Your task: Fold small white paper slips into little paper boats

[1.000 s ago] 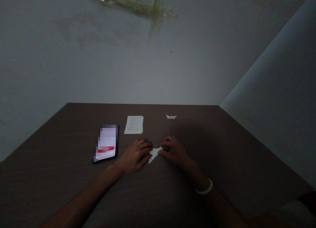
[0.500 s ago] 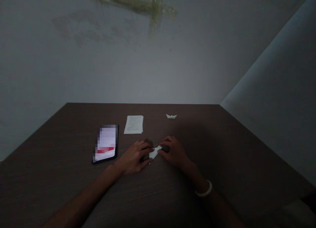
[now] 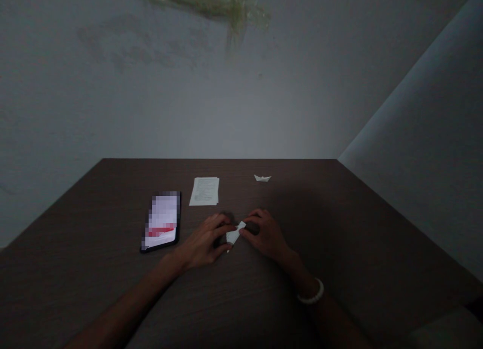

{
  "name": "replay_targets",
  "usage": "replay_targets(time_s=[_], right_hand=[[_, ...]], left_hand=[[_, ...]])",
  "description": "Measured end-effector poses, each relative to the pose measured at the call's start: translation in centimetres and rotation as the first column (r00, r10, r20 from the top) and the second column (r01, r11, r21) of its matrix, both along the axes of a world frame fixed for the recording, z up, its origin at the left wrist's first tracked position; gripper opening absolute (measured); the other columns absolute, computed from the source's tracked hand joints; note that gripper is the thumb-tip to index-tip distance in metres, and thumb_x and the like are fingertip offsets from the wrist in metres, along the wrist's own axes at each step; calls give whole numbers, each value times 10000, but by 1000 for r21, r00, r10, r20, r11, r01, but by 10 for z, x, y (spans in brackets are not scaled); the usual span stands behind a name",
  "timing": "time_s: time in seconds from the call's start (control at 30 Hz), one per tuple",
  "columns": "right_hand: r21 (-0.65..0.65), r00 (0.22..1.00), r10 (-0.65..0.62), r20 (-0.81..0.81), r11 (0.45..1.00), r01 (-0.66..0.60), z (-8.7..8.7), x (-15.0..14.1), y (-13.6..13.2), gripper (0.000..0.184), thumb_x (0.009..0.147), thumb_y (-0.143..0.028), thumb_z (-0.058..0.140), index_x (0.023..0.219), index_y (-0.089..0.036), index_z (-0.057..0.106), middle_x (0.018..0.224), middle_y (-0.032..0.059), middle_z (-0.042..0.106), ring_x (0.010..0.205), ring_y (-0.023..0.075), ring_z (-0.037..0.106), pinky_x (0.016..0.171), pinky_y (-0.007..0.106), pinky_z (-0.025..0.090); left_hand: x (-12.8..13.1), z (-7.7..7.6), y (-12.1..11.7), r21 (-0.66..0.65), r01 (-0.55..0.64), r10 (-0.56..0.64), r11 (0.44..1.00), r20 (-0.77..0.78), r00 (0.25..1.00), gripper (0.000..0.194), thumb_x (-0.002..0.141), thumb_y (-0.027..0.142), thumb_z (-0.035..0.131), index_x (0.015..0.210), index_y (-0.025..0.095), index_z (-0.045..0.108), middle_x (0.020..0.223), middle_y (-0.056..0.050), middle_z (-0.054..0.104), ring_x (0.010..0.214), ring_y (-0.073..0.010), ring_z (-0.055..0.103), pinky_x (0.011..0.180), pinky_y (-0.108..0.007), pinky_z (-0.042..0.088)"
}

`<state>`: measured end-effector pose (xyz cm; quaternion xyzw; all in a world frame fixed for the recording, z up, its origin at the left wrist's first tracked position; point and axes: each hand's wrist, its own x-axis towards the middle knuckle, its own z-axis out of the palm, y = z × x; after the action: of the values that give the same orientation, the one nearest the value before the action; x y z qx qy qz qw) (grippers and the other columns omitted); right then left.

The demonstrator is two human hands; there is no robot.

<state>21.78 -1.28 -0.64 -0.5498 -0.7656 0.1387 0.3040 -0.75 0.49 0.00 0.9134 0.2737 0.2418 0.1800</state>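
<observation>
A small folded piece of white paper [image 3: 235, 234] lies on the dark wooden table [image 3: 339, 228] between my hands. My left hand [image 3: 206, 241] pinches its left side with curled fingers. The fingertips of my right hand [image 3: 264, 234] pinch its right end, and a white bead bracelet [image 3: 311, 293] sits on that wrist. The room is dim, so the fold's shape is hard to read.
A phone with a lit screen [image 3: 162, 220] lies to the left of my hands. Beyond them lies a printed white sheet [image 3: 204, 191]. A small finished paper boat [image 3: 262, 178] sits near the table's far edge. Grey walls close off the back and right.
The paper between my fingers has become shorter and more compact, its lower left point folded in. Both hands stay in place.
</observation>
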Motion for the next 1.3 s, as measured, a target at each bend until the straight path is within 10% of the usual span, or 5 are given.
replay_targets(time_s=[1.3], right_hand=[[70,991,132,31,988,-134,-7,4,5,43,856,-187,647,851,-206,685,908,28,623,898,178,529,829,310,428]], left_hand=[[14,8,-13,33,122,-121,992,-31,992,169,901,122,500,1015,154,620,1134,-102,612,1078,-232,541,954,-428,469]])
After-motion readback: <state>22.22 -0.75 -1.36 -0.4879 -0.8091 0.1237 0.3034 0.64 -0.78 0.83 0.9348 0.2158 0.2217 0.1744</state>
